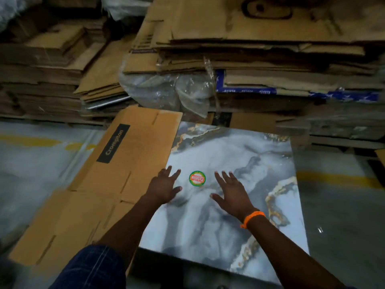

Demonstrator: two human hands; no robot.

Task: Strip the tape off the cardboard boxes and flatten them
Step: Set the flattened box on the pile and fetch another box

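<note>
A flattened brown cardboard box (116, 176) with a black "Crompton" label lies on the floor at left. Partly over its right edge lies a flat marble-patterned slab (229, 159) bearing a round green and red sticker (197, 178). My left hand (164, 187) rests flat on the slab near its left edge, fingers spread. My right hand (233, 195) lies flat on the slab to the right of the sticker, fingers spread, an orange band on its wrist. No tape is visible on the flat box.
Tall stacks of flattened cardboard (260, 59) fill the back, with a lower stack (45, 80) at left. Crumpled clear plastic (177, 90) hangs between them. The grey floor (343, 215) carries yellow line markings.
</note>
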